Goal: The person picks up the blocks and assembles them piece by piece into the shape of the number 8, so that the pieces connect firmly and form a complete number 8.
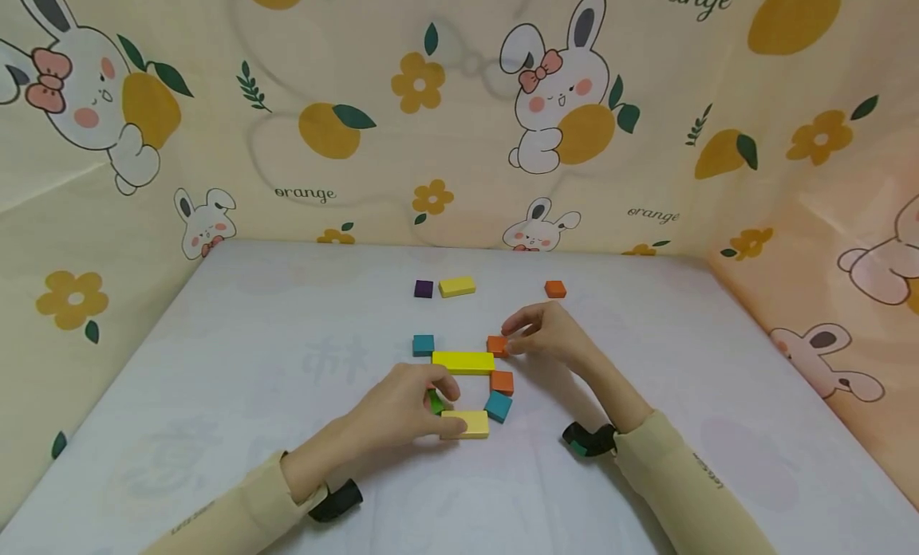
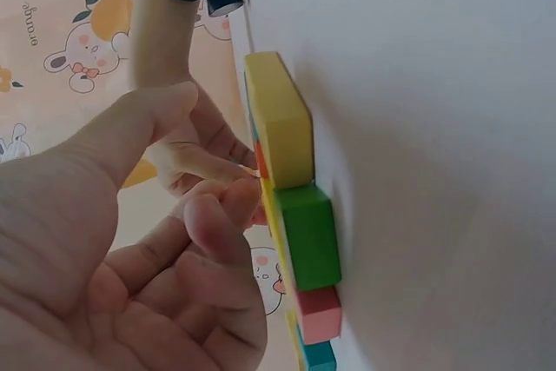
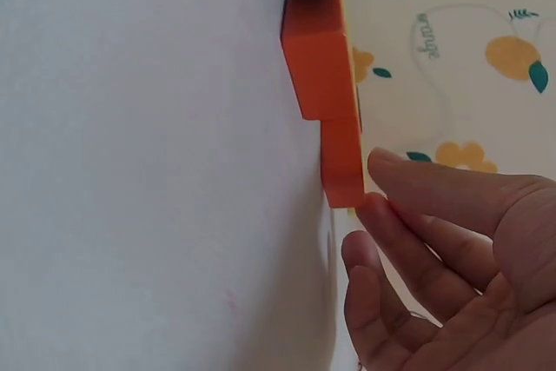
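Observation:
My left hand (image 1: 402, 399) is over the left side of a ring of wooden blocks. Its thumb is above a pale yellow block (image 1: 470, 425) and its fingers are above a green block (image 1: 435, 402); the left wrist view shows the fingers loosely bent, pinching nothing. A pink block (image 2: 319, 314), beyond the green block, is hidden in the head view. At the ring's upper right, my right hand (image 1: 553, 334) has its fingertips beside an orange block (image 1: 497, 346), not closed round it. Whether they touch is unclear. A long bright yellow block (image 1: 463, 363) lies between the hands.
A teal block (image 1: 424, 345) is at the ring's upper left. Another orange block (image 1: 502, 382) and a tilted teal block (image 1: 498, 407) form its right side. Farther back lie a purple block (image 1: 424, 289), a yellow block (image 1: 457, 287) and a separate orange block (image 1: 555, 289).

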A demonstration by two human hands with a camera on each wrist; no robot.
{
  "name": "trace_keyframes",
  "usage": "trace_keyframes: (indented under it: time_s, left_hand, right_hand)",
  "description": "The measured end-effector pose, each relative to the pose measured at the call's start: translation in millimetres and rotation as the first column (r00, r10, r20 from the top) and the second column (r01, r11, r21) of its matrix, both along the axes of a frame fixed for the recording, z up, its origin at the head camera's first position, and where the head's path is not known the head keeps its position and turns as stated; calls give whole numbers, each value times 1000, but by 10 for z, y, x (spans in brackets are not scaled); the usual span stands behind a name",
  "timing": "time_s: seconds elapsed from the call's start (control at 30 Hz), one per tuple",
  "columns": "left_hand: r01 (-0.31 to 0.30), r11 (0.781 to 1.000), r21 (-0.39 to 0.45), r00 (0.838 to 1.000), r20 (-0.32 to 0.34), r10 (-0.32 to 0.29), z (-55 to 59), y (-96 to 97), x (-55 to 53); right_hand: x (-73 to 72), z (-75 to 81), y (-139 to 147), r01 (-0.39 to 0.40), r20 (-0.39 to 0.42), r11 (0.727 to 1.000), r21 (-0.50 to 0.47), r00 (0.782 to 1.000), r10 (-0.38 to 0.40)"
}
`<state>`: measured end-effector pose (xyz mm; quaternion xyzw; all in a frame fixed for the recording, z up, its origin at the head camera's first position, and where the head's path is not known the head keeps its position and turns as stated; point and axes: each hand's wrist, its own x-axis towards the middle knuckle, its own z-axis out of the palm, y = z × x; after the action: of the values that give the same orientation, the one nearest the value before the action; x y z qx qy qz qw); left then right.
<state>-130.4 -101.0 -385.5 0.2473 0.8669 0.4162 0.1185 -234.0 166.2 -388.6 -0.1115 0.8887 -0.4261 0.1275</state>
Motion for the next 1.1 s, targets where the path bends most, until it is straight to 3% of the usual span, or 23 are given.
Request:
trace_keyframes:
  time_s: [0.43, 0.6, 0.7, 0.83, 1.0, 1.1]
  left_hand:
    - [-61, 998, -6, 998, 0, 61, 120, -93, -63]
    - [-108, 994, 1, 993, -44, 108, 176, -172, -159]
    - [-134, 991, 15, 986, -93, 135, 187, -249, -309]
    - [-139, 990, 39, 981, -129, 143, 164, -385, -605]
    - [-112, 993, 47, 987, -107, 117, 110, -554, -970]
    - [-132, 989, 60, 986, -94, 137, 90, -625, -1140]
  right_hand:
    - [5, -16, -44, 45, 31, 999, 17, 998, -45]
    - [14, -25, -57, 45, 19, 999, 16, 999, -46]
    - [17, -25, -59, 41, 14, 999, 8, 999, -41]
    - [15, -29, -57, 45, 13, 999, 10, 999, -45]
    - [10, -33, -55, 65, 26, 998, 25, 998, -65]
    - [8, -33, -59, 75, 41, 997, 21, 996, -76]
